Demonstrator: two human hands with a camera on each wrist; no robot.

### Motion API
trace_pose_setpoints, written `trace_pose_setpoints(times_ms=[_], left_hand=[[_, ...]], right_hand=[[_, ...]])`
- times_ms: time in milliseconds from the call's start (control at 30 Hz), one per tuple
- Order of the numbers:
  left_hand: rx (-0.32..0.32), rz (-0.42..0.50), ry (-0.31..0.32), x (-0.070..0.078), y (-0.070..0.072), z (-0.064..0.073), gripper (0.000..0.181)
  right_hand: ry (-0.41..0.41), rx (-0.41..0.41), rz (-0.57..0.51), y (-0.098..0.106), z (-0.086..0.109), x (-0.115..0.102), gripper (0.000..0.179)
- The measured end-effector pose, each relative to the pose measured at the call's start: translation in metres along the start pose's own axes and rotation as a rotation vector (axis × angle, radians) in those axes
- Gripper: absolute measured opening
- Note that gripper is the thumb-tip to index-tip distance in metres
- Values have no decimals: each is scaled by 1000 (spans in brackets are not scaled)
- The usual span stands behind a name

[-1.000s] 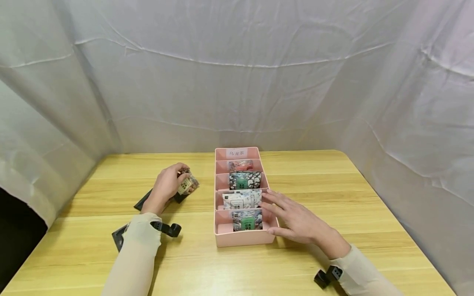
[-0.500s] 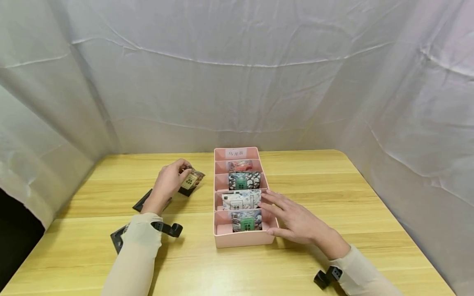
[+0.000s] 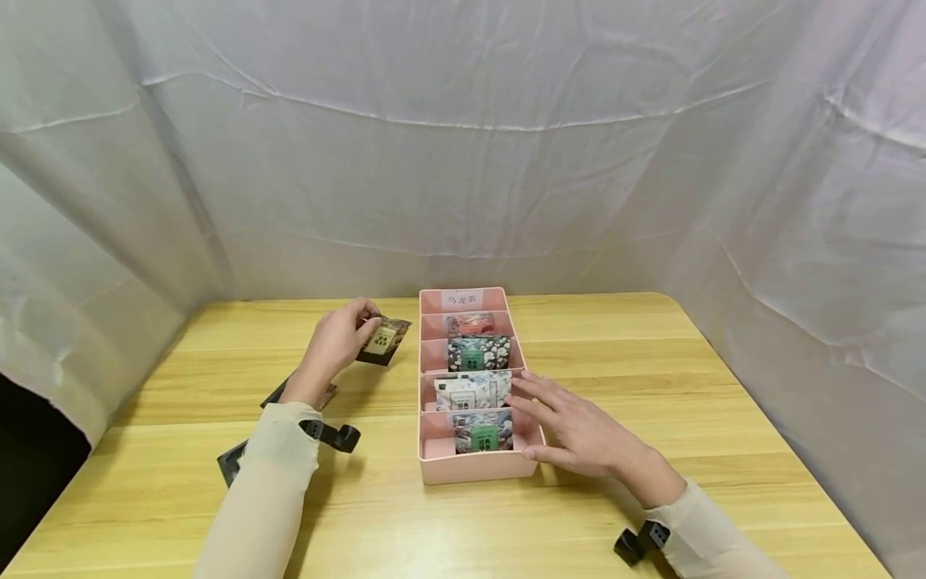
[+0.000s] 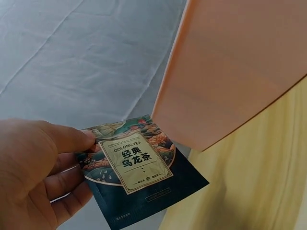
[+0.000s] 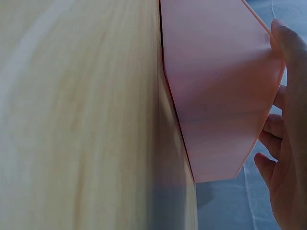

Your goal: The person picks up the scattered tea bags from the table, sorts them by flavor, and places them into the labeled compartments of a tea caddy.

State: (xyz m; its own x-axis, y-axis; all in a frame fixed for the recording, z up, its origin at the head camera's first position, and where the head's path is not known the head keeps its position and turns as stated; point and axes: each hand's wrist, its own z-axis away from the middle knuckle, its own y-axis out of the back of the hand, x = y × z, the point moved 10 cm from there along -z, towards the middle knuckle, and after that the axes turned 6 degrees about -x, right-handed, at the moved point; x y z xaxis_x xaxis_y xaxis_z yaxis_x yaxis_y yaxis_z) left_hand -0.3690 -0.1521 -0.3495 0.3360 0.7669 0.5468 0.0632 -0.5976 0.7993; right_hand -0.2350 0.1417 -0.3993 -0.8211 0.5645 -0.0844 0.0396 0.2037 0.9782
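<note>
Shifted rightward since the earlier frame, the left hand [image 3: 338, 342] now brings an oolong tea sachet [image 4: 139, 165] nearer the pink box [image 3: 477, 468]. At far left on my feed, two dark packets [image 3: 275, 392], partly hidden by the arm, lie on the worktop [image 3: 376, 498]. Next, thumb and fingers pinch the sachet's upper corner, near the box's left wall. Four box compartments hold patterned pouches [image 3: 481, 433]. Rightmost, I see the right hand [image 3: 579, 430], fingers loosely extended, touching the rim.
</note>
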Motion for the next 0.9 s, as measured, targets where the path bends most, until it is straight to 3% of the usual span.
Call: trace_pose_setpoints(times_ms=[433, 900], left_hand=[[-8, 76, 42, 10, 5, -14, 14], [74, 147, -4, 27, 14, -31, 11]], right_hand=[[-1, 0, -6, 1, 0, 0, 69], [3, 1, 1, 2, 0, -1, 69]])
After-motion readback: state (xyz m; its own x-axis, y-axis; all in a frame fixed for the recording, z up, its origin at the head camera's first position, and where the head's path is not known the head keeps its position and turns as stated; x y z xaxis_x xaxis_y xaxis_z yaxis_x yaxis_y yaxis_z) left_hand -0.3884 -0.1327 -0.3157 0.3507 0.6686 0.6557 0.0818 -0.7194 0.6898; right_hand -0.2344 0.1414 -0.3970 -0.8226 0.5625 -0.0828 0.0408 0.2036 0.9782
